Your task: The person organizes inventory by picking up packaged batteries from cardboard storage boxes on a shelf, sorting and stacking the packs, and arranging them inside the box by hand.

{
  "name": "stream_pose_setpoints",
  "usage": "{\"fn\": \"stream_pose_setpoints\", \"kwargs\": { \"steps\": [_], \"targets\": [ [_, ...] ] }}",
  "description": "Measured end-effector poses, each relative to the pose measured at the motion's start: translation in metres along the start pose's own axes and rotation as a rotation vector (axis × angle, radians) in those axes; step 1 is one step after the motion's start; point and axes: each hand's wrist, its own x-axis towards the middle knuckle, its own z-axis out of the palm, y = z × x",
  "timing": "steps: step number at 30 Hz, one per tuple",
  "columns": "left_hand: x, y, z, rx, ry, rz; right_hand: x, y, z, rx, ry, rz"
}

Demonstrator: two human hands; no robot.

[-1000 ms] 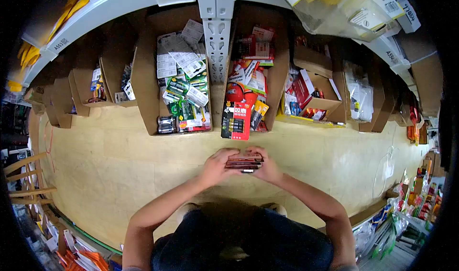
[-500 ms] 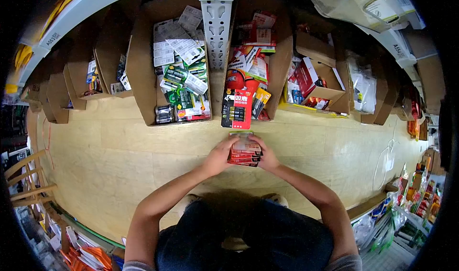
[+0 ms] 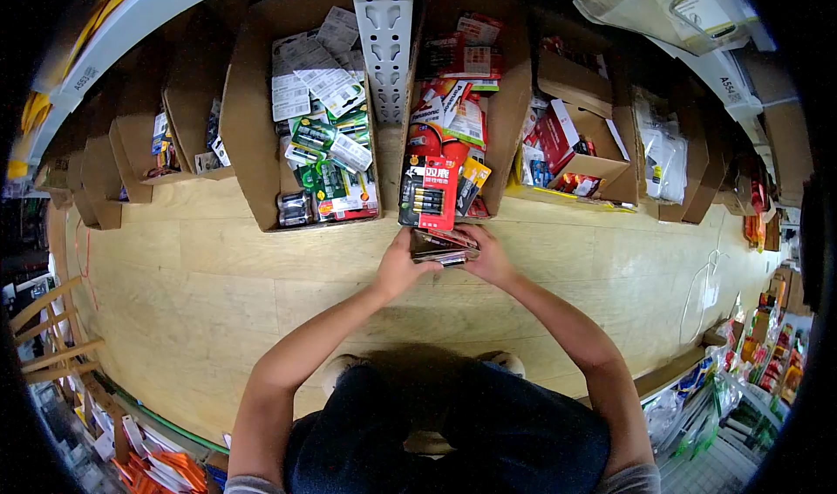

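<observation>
A stack of battery blister packs (image 3: 443,248) is held between both hands over the floor, seen edge-on. My left hand (image 3: 403,265) wraps round its left side, and my right hand (image 3: 488,255) grips its right side. Just beyond the stack, a red and black pack of batteries (image 3: 427,193) lies at the front of a cardboard bin (image 3: 514,102) with red and orange packs. To its left stands a bin (image 3: 248,119) of green and white battery packs, some with their printed backs up.
A perforated metal post (image 3: 388,54) rises between the two bins. More cardboard boxes line the shelf on either side, one with a red-and-white box (image 3: 558,141). A wooden rack (image 3: 52,346) is at far left. Plastic-wrapped goods (image 3: 697,415) lie at lower right.
Both hands have moved forward with the stack, close to the red and black pack. The stack tipped to show its faces half a second ago and is now edge-on again.
</observation>
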Motion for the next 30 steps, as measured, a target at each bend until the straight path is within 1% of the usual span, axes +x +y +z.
{"fn": "stream_pose_setpoints", "kwargs": {
  "steps": [1,3,5,6,9,10,11,12,13,14,16,17,18,19,21,23,24,26,28,29,30],
  "targets": [
    [0.001,-0.004,0.001,0.0,-0.002,0.001,0.001,0.001,0.0,0.029,-0.023,0.015],
    [0.001,-0.012,0.002,0.127,-0.063,-0.01,0.001,-0.001,0.0,0.061,-0.045,0.032],
    [0.001,-0.017,0.001,0.18,-0.07,0.021,0.001,-0.008,-0.002,0.158,-0.125,0.207],
    [0.001,-0.017,0.0,0.23,-0.076,0.054,0.002,-0.012,-0.003,0.158,-0.123,0.209],
    [-0.001,-0.015,-0.003,0.192,-0.076,0.07,0.001,-0.016,0.002,0.202,-0.128,0.177],
    [-0.002,-0.013,-0.004,0.192,-0.079,0.072,0.001,-0.01,0.008,0.241,-0.075,0.138],
    [-0.004,-0.01,-0.005,0.144,-0.079,0.007,0.0,-0.006,0.011,0.278,-0.018,0.1],
    [-0.004,-0.009,-0.006,0.097,-0.082,-0.055,0.001,-0.007,0.01,0.274,-0.008,0.104],
    [-0.002,-0.009,-0.006,0.094,-0.093,-0.043,0.002,-0.008,0.007,0.118,-0.008,0.053],
    [-0.001,-0.01,-0.008,0.132,-0.112,0.02,0.002,-0.009,0.005,-0.039,-0.01,0.008],
    [0.0,-0.016,-0.008,0.256,-0.109,0.155,-0.001,-0.008,0.009,-0.071,0.041,0.023],
    [0.0,-0.019,-0.007,0.252,-0.118,0.163,-0.002,-0.007,0.013,-0.094,0.079,0.027],
    [0.001,-0.016,-0.007,0.216,-0.147,0.077,-0.001,-0.007,0.017,-0.153,0.123,0.005],
    [0.001,-0.013,-0.007,0.181,-0.176,-0.011,-0.002,-0.007,0.019,-0.157,0.129,0.009],
    [0.003,-0.01,-0.006,0.231,-0.17,0.006,-0.002,-0.009,0.018,-0.191,0.111,0.053],
    [0.006,-0.006,-0.009,0.244,-0.195,-0.028,-0.001,-0.014,0.015,-0.203,0.128,0.035],
    [0.011,-0.005,-0.014,0.294,-0.215,0.102,0.0,-0.015,0.016,-0.173,0.162,0.073],
    [0.015,-0.004,-0.021,0.326,-0.205,0.118,0.0,-0.014,0.017,-0.143,0.2,0.115],
    [0.014,-0.003,-0.025,0.354,-0.212,0.152,0.005,-0.027,0.009,-0.077,0.272,-0.01],
    [0.011,-0.009,-0.021,0.356,-0.214,0.153,0.003,-0.023,0.011,-0.077,0.274,-0.009],
    [0.007,-0.012,-0.014,0.301,-0.216,0.121,0.002,-0.019,0.012,-0.112,0.223,-0.006]
  ]
}}
